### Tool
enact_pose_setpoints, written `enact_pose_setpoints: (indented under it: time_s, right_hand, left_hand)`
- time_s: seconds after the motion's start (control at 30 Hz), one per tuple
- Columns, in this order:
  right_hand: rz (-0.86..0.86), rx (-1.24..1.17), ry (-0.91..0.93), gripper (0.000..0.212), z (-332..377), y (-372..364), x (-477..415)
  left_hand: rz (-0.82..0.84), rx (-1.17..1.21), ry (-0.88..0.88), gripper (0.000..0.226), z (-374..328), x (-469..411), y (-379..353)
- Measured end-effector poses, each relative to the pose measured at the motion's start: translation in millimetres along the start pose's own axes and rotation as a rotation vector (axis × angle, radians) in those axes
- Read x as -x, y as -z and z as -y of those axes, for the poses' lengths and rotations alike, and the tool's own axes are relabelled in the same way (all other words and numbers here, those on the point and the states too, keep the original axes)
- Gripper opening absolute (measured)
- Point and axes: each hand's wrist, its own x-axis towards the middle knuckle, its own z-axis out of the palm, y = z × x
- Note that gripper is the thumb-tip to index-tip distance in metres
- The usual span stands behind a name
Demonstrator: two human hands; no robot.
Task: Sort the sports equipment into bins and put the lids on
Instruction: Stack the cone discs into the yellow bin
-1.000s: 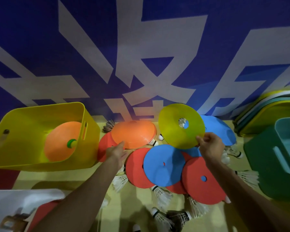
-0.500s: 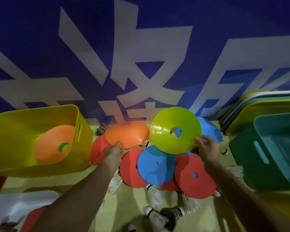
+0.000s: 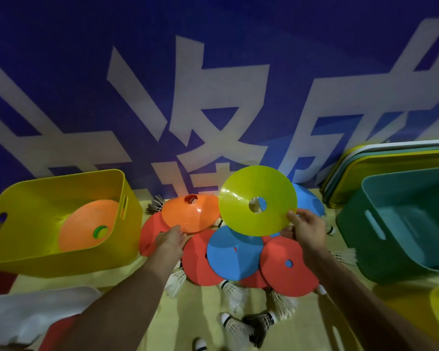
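Pinching the yellow disc cone [image 3: 257, 200] by its rim at 4 o'clock, my right hand [image 3: 306, 230] holds it tilted above the pile at 12 o'clock. It looks light, thin and flexible, likely slick plastic, so the edge is the natural grip. My left hand [image 3: 171, 241] has its fingers closed on the near lip of the orange disc cone [image 3: 192, 214], lifted at 11 o'clock. At 9 o'clock the yellow bin [image 3: 61, 224] holds 1 orange cone over a green one. At 3 o'clock the green bin [image 3: 401, 224] looks empty, with lids [image 3: 390, 158] stacked behind. Shuttlecocks [image 3: 235, 292] lie among the red and blue cones.
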Motion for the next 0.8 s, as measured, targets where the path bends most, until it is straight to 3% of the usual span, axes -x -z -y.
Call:
enact_pose_setpoints:
  time_s: [0.1,0.23,0.3,0.4,0.5,0.67,0.8]
  right_hand:
    - [0.018,-0.048,-0.017,0.007,0.8,0.9,7.0]
    - [-0.012,-0.092,-0.057,0.010,-6.3,-3.5,9.9]
    - [-0.008,-0.128,-0.098,0.007,-9.6,-8.3,11.9]
    - [0.000,-0.169,-0.140,0.011,-11.2,-14.2,15.3]
    - [0.010,-0.175,-0.164,0.013,-9.2,-17.8,19.2]
    - [0.011,-0.163,-0.175,0.018,-0.1,-20.5,22.7]
    - [0.055,-0.190,-0.185,0.021,9.8,-21.2,30.2]
  left_hand:
    - [0.039,0.048,-0.007,0.048,3.6,-0.7,-1.9]
    - [0.088,0.061,0.022,0.046,12.3,-6.6,-9.5]
    - [0.086,0.076,0.033,0.039,10.8,-12.3,-12.7]
    - [0.050,0.140,0.028,0.009,7.3,-26.0,-15.3]
    - [-0.007,0.169,0.017,0.017,5.0,-38.6,-16.0]
    - [-0.026,0.071,-0.053,0.011,1.5,-33.9,-13.0]
    - [-0.043,0.023,-0.170,0.043,-10.3,-13.6,-2.2]
